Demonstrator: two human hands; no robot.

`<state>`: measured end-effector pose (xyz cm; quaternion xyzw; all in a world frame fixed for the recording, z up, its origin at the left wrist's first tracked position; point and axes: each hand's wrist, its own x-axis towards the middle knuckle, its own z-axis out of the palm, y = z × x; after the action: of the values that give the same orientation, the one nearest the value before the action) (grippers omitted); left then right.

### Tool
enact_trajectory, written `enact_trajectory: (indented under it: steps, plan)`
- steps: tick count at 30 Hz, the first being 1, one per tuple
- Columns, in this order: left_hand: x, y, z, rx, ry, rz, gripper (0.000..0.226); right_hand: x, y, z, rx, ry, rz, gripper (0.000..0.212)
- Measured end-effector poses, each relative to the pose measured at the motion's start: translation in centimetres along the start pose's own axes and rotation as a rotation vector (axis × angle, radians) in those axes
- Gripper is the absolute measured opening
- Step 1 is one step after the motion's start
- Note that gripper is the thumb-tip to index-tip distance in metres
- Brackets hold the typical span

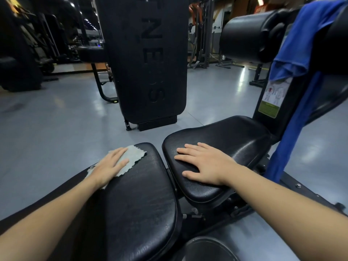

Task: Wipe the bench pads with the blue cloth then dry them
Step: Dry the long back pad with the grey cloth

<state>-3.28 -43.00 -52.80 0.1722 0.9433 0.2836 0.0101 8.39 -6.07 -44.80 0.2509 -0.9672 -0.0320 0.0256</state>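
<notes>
Two black bench pads lie side by side below me. My left hand (111,165) presses flat on a small grey-green cloth (132,157) with zigzag edges, at the far left corner of the long left pad (143,196). Flat on the near part of the right seat pad (226,140) rests my right hand (203,164), fingers straight and spread, holding nothing. The blue cloth (299,51) hangs draped over the machine's frame at the upper right, away from both hands, with a long strip trailing down to the floor.
A tall black weight-stack cover (148,59) stands straight ahead on the grey floor. A black roller pad (250,34) juts out at the upper right. An instruction sticker (273,98) sits on the frame upright. Other gym machines fill the dim background.
</notes>
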Motion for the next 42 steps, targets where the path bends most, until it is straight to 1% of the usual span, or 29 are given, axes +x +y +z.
enact_trajectory:
  steps: [1,5,7,11,17,20,23,30,33,37,40,42]
  plan:
    - [-1.3,-0.5,-0.1,0.006,-0.008,-0.009,0.08,0.0,0.0,0.0,-0.004,0.0,-0.001,0.066]
    - [-6.6,0.1,0.3,0.016,-0.047,-0.022,0.075,0.0,-0.1,0.0,-0.005,-0.004,-0.007,0.066]
    - [-8.8,0.8,0.8,0.038,-0.057,-0.012,0.076,0.0,-0.1,-0.2,-0.009,-0.01,-0.007,0.066]
    - [-12.7,2.9,2.3,0.125,-0.071,0.064,0.076,-0.1,-0.4,-0.4,-0.023,-0.027,0.004,0.063]
    - [-17.4,8.4,3.9,0.173,-0.111,0.215,0.061,-0.3,-0.6,-0.6,-0.028,-0.042,0.019,0.062]
    - [-19.4,10.5,4.5,0.204,-0.106,0.274,0.06,-0.3,-0.8,-0.7,-0.043,-0.053,0.032,0.062]
    - [-20.3,11.5,5.1,0.258,-0.079,0.289,0.062,-0.5,-1.0,-0.7,-0.047,-0.059,0.041,0.061]
    - [-18.5,13.6,6.0,0.254,-0.088,0.235,0.071,0.0,-0.7,-0.3,-0.05,-0.044,0.044,0.061]
    - [-16.1,15.5,6.8,0.253,-0.107,0.207,0.081,0.0,-0.6,-0.2,-0.051,-0.039,0.045,0.061]
    - [-11.8,17.7,7.5,0.2,-0.092,0.134,0.084,0.1,-0.8,-0.3,-0.049,-0.043,0.05,0.061]
    - [-8.8,18.6,7.5,0.14,-0.03,0.058,0.096,0.0,-0.7,-0.3,-0.052,-0.042,0.054,0.061]
    - [-7.2,18.5,7.1,0.113,-0.038,0.026,0.105,0.0,-0.8,-0.2,-0.051,-0.043,0.059,0.06]
